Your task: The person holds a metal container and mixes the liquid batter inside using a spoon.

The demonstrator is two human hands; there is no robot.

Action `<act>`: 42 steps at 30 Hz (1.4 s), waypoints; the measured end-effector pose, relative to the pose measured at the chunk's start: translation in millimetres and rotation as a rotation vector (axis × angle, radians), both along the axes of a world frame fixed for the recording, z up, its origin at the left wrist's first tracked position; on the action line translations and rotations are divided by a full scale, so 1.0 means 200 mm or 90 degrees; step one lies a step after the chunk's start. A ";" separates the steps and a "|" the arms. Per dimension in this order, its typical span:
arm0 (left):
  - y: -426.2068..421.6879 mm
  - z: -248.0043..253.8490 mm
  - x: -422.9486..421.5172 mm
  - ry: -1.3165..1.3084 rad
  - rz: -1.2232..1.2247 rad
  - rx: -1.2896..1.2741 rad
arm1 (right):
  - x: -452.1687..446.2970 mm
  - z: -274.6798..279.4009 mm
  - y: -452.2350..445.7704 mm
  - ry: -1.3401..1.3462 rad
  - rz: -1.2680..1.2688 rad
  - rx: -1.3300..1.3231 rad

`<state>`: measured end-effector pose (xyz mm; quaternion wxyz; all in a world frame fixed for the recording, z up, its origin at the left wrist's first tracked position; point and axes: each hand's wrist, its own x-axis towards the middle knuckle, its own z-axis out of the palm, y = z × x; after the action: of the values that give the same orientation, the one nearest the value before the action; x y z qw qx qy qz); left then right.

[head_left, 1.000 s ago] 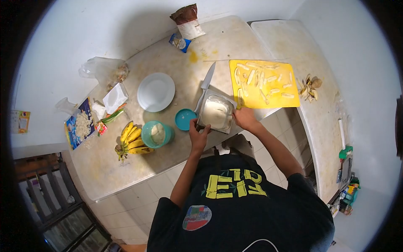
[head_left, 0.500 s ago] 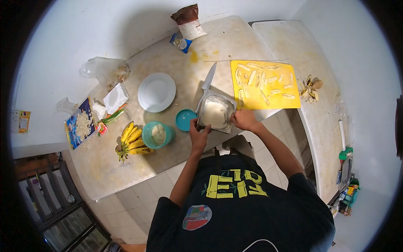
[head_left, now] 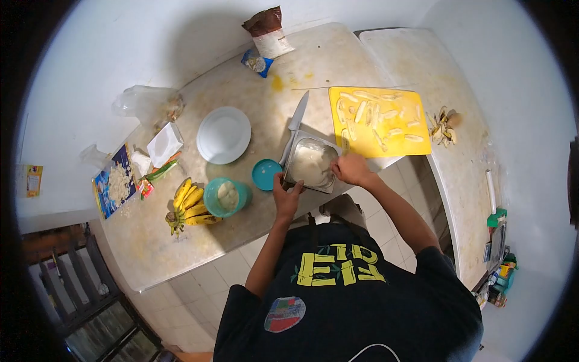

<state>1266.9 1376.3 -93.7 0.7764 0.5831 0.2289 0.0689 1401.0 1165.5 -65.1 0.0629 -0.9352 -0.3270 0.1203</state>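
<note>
A square metal container [head_left: 325,188] with creamy pale batter [head_left: 310,166] in it stands near the table's front edge. My left hand [head_left: 286,194] grips its lower left corner, the thumb along the near side. Over the right rim my right hand [head_left: 351,168] is closed, its fingertips at the batter. Whatever it pinches is hidden by the fingers. A knife [head_left: 299,111] lies just behind the container, and a turquoise lid [head_left: 266,175] sits close by on the left. The yellow cutting board [head_left: 410,148] beyond my right hand bears several banana slices [head_left: 360,112].
Left of the lid stand a turquoise tub [head_left: 212,208] with white contents, a bunch of bananas [head_left: 192,202] and a white plate [head_left: 224,135]. Packets [head_left: 271,42] lie at the back. Banana peels [head_left: 443,128] rest right of the board. Chopped pieces [head_left: 119,182] lie far left.
My right hand has shifted slightly at the container's right rim, and the batter's surface looks different. My left hand keeps its hold. The whole view has shifted a little.
</note>
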 end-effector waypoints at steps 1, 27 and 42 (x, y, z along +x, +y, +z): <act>0.00 0.02 0.00 0.009 -0.004 -0.017 | 0.00 -0.02 0.01 -0.022 -0.057 0.044; 0.04 0.04 0.05 0.020 -0.011 0.016 | 0.10 0.08 0.09 -0.137 0.143 0.053; 0.03 0.04 0.09 0.009 0.004 0.011 | 0.11 0.19 0.10 -0.080 0.092 0.090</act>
<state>1285.3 1382.5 -85.7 0.7697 0.5895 0.2353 0.0692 1422.9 1185.6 -27.2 0.0994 -0.9081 -0.4045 0.0423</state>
